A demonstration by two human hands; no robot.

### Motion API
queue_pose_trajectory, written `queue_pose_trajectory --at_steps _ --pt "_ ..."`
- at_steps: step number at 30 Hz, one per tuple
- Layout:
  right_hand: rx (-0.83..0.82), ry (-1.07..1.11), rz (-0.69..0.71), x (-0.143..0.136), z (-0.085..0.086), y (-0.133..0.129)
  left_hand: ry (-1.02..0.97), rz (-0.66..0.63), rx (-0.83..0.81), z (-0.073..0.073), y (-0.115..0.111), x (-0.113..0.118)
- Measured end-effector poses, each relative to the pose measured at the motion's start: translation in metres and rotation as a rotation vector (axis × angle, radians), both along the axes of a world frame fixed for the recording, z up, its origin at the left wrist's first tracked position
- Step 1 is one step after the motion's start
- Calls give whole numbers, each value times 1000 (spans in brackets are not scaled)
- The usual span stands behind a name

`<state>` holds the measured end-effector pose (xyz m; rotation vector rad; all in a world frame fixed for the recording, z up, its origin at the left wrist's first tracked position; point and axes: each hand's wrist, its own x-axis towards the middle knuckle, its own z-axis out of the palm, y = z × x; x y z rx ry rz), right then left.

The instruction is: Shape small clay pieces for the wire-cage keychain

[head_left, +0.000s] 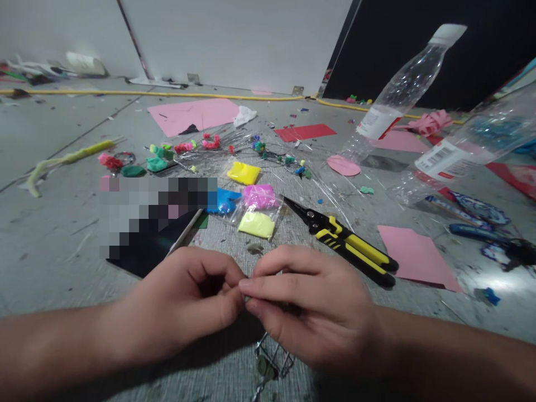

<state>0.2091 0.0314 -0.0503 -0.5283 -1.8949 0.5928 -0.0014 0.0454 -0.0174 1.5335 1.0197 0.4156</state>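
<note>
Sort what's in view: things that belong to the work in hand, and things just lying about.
Probably part of the work:
left hand and right hand, fingertips together, anything between them mostly hidden
small dark piece with wire-like strands, just below
perhaps the yellow-and-black pliers
perhaps the pink packet and bright yellow packet

Seemingly just lying about:
nearer bottle
farther bottle
yellow cable
red paper

"What sort of place are you logging?"
"A craft spot; whether home or workshop, I am leaving open."
"Evidence?"
"I am listing, on a grey surface [71,279]: clay-like packets [256,224], coloured, several; pliers-like tool [355,245], one; pink paper [419,257], assorted sheets; scraps [367,190], many. White panels [234,39] are closing off the back."
</note>
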Motion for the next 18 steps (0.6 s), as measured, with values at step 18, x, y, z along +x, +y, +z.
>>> queue_pose_trajectory --at_steps 18 --pt "-1101 249 296 1 13 6 10 5 226 1 -3 1"
